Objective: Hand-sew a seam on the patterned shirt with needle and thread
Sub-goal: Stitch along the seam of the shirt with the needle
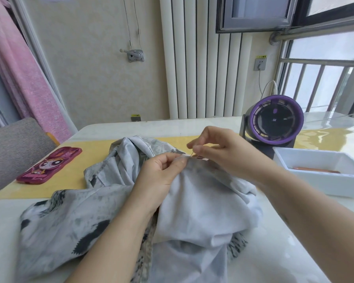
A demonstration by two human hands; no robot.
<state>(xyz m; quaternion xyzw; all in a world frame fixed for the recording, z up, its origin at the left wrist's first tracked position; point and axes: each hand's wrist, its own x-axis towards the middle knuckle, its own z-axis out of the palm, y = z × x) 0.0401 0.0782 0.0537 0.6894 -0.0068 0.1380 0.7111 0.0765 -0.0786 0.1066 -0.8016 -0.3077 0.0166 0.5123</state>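
Shirt (90,221) is a grey-white thing with dark blotchy print, heaped in the middle of the counter (294,252), and part of it hangs off the near edge toward the person. One fold is lifted up off the pile between both hands.

Left grip (161,172) comes up from under the fabric, with thumb and forefinger pinched tight on the folded edge and the other fingers curled in under the cloth. Right grip (219,152) is just beside it, almost touching. Its thumb and forefinger are closed on the needle (192,154), which is tilted with its tip down at that same edge, right by the left thumb. The rest of the right fingers are loosely spread above. Can't make out the thread at all, too fine.

Other stuff: a pink cartoon phone case (49,166) lies flat on the left of the counter, well apart from the shirt. A purple fan (274,123) stands at the back right, and just in front of it sits a white tray (315,186) with something brown (315,170) lying in it.
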